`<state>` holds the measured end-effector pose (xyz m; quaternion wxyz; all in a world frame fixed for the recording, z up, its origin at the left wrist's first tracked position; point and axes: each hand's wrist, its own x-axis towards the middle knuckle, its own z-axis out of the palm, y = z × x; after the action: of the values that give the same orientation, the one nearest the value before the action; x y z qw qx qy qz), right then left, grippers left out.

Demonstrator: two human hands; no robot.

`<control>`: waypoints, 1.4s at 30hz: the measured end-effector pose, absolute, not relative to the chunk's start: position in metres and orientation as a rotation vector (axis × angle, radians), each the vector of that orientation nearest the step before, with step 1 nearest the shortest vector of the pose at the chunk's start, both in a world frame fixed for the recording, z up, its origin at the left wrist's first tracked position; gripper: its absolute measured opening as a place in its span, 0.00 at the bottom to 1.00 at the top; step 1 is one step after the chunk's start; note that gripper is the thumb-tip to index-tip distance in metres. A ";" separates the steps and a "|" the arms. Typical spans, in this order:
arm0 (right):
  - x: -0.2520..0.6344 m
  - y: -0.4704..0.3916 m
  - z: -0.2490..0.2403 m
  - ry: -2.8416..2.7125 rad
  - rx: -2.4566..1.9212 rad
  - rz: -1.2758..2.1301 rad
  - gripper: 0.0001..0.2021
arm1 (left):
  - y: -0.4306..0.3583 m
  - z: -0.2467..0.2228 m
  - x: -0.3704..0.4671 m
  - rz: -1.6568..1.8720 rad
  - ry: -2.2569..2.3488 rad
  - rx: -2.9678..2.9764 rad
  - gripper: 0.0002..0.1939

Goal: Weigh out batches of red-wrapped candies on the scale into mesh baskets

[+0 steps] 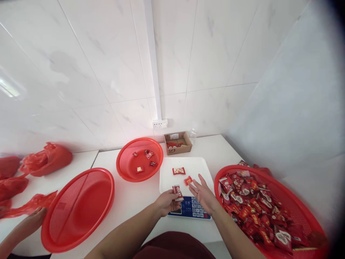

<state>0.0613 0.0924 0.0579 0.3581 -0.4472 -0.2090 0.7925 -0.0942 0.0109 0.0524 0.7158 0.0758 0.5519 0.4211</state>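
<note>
My left hand point(168, 202) pinches a dark red wrapped candy point(177, 193) in front of the scale's keypad. Over the near right part of the white weighing scale point(194, 166), my right hand point(202, 193) is open with its fingers spread. Just off its fingertips is a small, blurred red candy point(188, 180); whether it touches them or the pan I cannot tell. A red and cream candy packet point(179, 171) lies flat on the pan. The blue keypad point(196, 207) is partly covered by my hands.
At right stands a red basket point(304, 212) heaped with wrapped candies. A red basket point(122, 163) with several candies and a small cardboard box point(179, 149) sit behind. Leftward are another red basket point(78, 212), red plastic bags point(50, 160) and another person's hand point(37, 217).
</note>
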 end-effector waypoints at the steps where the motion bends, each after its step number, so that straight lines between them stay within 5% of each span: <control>1: 0.066 0.092 0.058 -0.567 -1.168 2.036 0.37 | 0.013 0.054 -0.097 0.945 1.220 0.172 0.10; 10: 0.179 0.097 0.018 -1.170 -1.657 1.358 0.15 | 0.024 0.066 -0.105 0.938 1.304 0.174 0.38; 14: 0.228 0.094 0.007 -1.600 -2.010 1.168 0.09 | 0.008 0.064 -0.102 0.857 1.264 0.191 0.30; 20: 0.238 0.088 0.002 -1.778 -2.124 1.256 0.13 | -0.016 0.070 -0.105 0.821 1.267 0.184 0.19; 31: 0.233 0.091 -0.017 -1.748 -2.098 1.347 0.04 | -0.016 0.074 -0.098 0.814 1.307 0.153 0.14; 42: 0.231 0.090 -0.014 -1.670 -1.871 1.453 0.20 | -0.015 0.076 -0.100 0.807 1.315 0.156 0.14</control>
<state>0.2310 0.0902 -0.0138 0.1214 -0.6406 -0.5721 0.4976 -0.1002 -0.0148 0.0763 0.7142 0.0706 0.5937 0.3641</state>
